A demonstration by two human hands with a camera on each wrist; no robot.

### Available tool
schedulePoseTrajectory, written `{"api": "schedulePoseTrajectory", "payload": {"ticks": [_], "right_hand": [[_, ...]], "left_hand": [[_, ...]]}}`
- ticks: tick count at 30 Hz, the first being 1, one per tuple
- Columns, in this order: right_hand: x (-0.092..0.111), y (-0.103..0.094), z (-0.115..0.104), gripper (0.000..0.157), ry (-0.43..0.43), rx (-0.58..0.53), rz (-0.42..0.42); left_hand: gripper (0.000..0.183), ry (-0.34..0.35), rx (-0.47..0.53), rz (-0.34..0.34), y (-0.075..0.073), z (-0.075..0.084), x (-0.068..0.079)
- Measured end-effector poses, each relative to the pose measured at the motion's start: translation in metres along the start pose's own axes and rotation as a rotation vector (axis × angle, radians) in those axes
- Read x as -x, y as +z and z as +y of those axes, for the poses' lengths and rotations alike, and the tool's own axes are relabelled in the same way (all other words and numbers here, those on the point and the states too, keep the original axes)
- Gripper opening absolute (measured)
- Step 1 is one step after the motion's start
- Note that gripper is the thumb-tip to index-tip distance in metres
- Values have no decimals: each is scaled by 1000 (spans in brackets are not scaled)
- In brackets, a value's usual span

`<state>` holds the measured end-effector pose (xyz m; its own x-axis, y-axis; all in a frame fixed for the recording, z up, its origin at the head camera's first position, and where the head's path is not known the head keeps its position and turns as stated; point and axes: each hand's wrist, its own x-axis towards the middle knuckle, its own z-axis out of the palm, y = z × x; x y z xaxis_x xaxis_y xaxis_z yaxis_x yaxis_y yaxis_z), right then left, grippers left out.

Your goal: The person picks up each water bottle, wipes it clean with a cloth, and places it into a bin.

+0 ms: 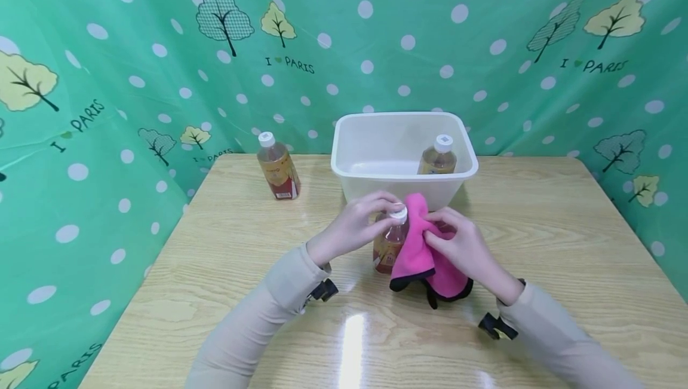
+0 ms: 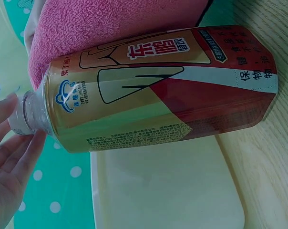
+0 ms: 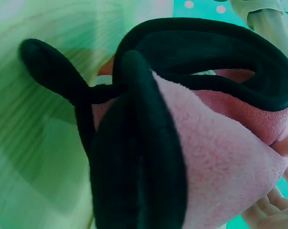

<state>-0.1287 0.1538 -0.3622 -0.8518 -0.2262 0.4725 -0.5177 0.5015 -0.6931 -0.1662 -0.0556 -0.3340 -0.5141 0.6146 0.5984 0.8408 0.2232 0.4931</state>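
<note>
Green dotted fabric printed with trees hangs behind a wood-grain surface. Just below the frame's centre, the left hand pinches the white cap of a labelled bottle, while the right hand pinches a pink, black-edged cloth right beside it; whether cloth and bottle touch, I cannot tell. Behind them sits a white bin, with a second bottle in its right part. Another bottle stands at upper left of centre.
</note>
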Motion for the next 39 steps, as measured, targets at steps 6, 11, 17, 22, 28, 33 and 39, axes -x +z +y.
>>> {"api": "schedulePoseTrajectory", "payload": {"ticks": [6, 11, 17, 22, 28, 33, 39], "right_hand": [[-1, 1, 1, 22, -16, 47, -52], [1, 4, 4, 23, 7, 19, -81], [2, 7, 9, 24, 25, 30, -124], [8, 16, 23, 24, 115, 37, -221], [14, 26, 38, 22, 178, 41, -274], [15, 31, 44, 21, 215, 71, -310], [18, 29, 40, 19, 185, 62, -229]], "left_hand": [[15, -4, 2, -1, 1, 0, 0], [15, -1, -6, 2, 0, 0, 0], [15, 4, -4, 6, 0, -1, 0], [15, -4, 4, 4, 0, -1, 0], [16, -8, 2, 4, 0, 0, 0], [17, -8, 1, 3, 0, -1, -1], [18, -14, -1, -2, 0, 0, -1]]}}
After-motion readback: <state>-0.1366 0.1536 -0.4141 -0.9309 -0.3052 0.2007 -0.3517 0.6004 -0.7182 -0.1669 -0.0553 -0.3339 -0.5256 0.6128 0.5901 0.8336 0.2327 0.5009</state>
